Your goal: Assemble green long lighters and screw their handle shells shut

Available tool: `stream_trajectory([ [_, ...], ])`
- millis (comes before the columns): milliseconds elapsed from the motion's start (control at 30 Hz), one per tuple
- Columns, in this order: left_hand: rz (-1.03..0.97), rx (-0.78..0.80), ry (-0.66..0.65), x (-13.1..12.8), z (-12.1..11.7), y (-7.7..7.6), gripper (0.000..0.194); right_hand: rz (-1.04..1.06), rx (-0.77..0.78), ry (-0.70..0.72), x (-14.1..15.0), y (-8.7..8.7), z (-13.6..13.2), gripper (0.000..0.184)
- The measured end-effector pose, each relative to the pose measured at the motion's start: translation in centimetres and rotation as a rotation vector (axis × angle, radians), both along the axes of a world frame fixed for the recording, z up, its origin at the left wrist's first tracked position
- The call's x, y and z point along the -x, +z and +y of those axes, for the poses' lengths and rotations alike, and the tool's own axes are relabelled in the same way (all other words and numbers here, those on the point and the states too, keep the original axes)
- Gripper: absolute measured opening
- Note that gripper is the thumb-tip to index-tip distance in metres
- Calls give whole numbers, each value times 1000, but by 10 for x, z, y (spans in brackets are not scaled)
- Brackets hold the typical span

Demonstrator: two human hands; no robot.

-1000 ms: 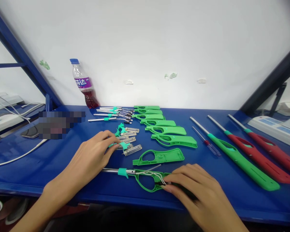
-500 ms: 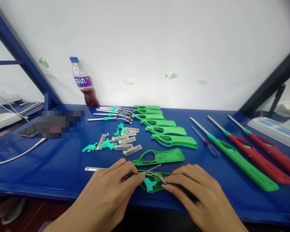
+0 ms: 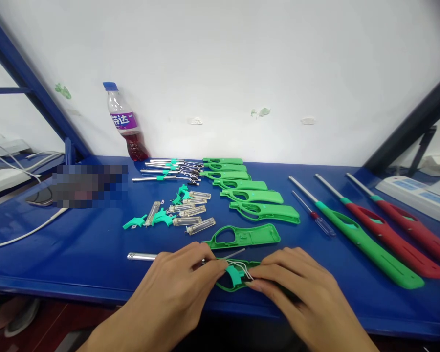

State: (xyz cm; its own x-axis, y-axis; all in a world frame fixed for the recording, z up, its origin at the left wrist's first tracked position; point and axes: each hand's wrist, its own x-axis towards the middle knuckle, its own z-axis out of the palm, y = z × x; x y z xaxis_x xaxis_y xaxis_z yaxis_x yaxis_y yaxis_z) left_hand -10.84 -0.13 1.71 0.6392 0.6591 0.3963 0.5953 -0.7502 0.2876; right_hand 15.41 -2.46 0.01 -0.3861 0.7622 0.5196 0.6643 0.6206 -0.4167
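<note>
At the table's front edge lies a green lighter half-shell (image 3: 233,288), with a teal trigger (image 3: 236,276), white wires (image 3: 244,266) and a metal tube (image 3: 141,256) that sticks out to the left. My left hand (image 3: 185,283) is closed on the front of this half-shell, its thumb and fingertip pinching beside the wires and trigger. My right hand (image 3: 300,288) is closed around the rear of the shell, with fingertips at the wire ends; its palm covers much of the handle. Just behind lies another green half-shell (image 3: 256,235), inner side up. A thin clear tube (image 3: 235,253) shows between them.
Several green half-shells (image 3: 266,212), metal tubes with wires (image 3: 161,171), clear fuel tanks (image 3: 187,221) and teal triggers (image 3: 162,217) lie behind. To the right are a screwdriver (image 3: 322,225), a green lighter (image 3: 374,249) and red lighters (image 3: 396,239). A drink bottle (image 3: 126,122) leans on the wall.
The teal trigger has shifted right within the half-shell. My left hand has moved slightly right along with it, while my right hand stays nearly in place.
</note>
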Motion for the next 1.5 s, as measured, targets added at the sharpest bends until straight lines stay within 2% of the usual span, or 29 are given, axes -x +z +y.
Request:
stream_trajectory([
  [333, -129, -7, -28, -8, 3, -4, 23, 124, -69, -44, 6, 7, 1, 29],
  [567, -154, -55, -26, -8, 5, -6, 20, 142, 33, -30, 1, -1, -1, 10],
  [933, -153, -90, -39, -11, 6, -7, 20, 169, 89, -12, -1, 1, 0, 9],
  [1133, -113, -109, -41, -7, 4, -5, 32, 135, 45, -21, 2, 3, -1, 14],
  [1500, -85, -100, -58, -5, 7, -1, 52, 117, 4, -16, 1, -1, -3, 8],
])
